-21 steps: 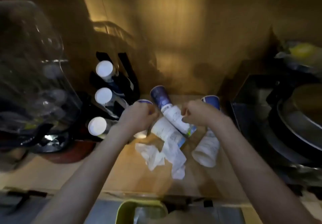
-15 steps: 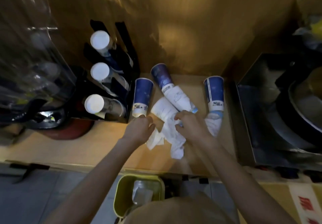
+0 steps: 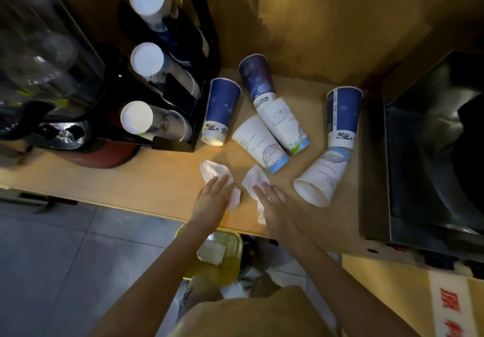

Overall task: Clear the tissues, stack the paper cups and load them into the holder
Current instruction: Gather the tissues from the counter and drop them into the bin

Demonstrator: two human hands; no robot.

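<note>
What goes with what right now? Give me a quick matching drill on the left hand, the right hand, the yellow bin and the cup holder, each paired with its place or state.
Things:
1. left hand
2. right hand
3. yellow bin
4. cup holder

Places or states:
A. on the floor below the counter edge, a white tissue inside
B. flat on the tissue nearer the holder
C. at the counter's left, three cup stacks in it
D. flat on the tissue nearer the lying white cups

Pairs: 1-B, 2-D, 3-A, 4-C
</note>
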